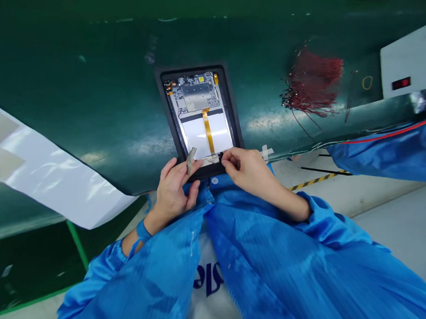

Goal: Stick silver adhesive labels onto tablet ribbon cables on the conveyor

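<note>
Centrally, black tray (pixel 233 108) cradling opened tablet (pixel 195 130), left hand (pixel 172 190) pinching grey strip (pixel 190 159)

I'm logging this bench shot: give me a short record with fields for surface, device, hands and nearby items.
surface: green mat
device: opened tablet in black tray, orange ribbon cable down its middle
hands: left hand pinches small grey strip; right hand fingertips at tablet's near edge
nearby: red wire bundle, white sheet, white box, another person's blue sleeve
</note>
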A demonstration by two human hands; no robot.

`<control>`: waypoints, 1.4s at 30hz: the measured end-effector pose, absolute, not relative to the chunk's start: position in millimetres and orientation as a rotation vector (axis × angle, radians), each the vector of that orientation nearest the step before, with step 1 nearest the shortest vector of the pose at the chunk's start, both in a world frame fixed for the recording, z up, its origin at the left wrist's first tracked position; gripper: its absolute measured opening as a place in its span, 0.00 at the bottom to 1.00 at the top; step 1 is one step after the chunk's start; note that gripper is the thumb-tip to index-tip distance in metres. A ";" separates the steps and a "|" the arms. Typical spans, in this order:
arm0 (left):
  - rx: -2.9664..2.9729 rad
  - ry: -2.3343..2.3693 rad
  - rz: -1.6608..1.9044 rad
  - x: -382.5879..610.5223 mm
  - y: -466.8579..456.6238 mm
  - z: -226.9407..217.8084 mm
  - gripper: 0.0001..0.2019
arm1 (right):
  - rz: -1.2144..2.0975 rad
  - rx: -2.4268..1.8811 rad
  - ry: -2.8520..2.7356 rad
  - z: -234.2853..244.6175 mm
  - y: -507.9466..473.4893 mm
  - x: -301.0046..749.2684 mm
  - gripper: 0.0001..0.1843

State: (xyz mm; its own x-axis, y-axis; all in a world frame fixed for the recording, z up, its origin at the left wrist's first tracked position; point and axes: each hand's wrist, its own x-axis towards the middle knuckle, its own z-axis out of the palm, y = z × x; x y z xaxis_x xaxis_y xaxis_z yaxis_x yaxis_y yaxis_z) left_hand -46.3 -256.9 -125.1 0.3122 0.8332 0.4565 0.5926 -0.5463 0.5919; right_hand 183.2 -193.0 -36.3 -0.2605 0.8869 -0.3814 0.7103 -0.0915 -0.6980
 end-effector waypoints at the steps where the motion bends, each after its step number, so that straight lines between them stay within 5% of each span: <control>1: 2.257 1.294 1.082 -45.9 -256.4 -125.3 0.38 | 1.289 -1.789 -1.928 -37.3 -193.7 181.7 0.07; 11: 2.158 1.336 1.106 -43.0 -254.2 -123.8 0.23 | 1.260 -2.033 -1.666 -41.7 -197.6 166.6 0.11; 22: 2.133 1.275 1.121 -45.6 -256.7 -134.2 0.26 | 1.218 -2.036 -1.448 -46.6 -201.8 149.0 0.04; 28: 2.045 1.210 1.109 -46.7 -256.3 -134.8 0.28 | 1.437 -1.854 -1.194 -39.3 -205.7 143.4 0.13; 39: 2.108 1.270 1.071 -47.0 -255.3 -126.8 0.26 | 1.151 -2.089 -1.547 -27.9 -201.0 150.3 0.19; 42: 2.125 1.259 1.119 -45.6 -254.9 -126.9 0.27 | 1.178 -2.027 -1.574 -31.4 -196.8 143.4 0.11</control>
